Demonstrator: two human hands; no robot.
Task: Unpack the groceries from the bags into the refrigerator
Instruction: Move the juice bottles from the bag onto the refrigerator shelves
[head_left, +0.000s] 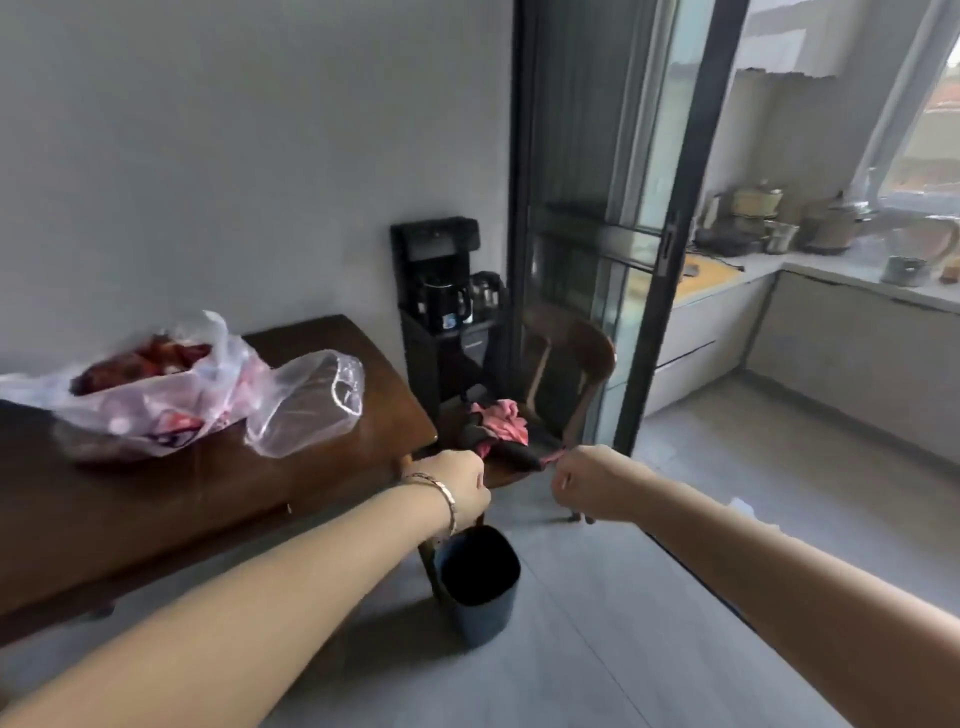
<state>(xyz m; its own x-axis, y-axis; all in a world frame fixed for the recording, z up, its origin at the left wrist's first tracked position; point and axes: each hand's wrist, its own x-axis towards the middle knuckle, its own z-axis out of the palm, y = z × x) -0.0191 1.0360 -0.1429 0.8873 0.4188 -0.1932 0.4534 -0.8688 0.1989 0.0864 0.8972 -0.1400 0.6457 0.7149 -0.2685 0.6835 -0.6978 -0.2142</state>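
On the wooden table (156, 519), two plastic bags (150, 410).

The surface (156, 519) is dark brown. The printed bag (156, 410) is translucent white with red and blue markings; the second bag (306, 405) is clear. The bin (480, 613) is dark blue-grey; the cloth bundle (501, 423) is pink and black.

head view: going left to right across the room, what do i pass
red bag → clear bag → drinks machine → chair → glass door → counter. Left out as overlapping: the pink bag on the chair, gripped by left hand and right hand.
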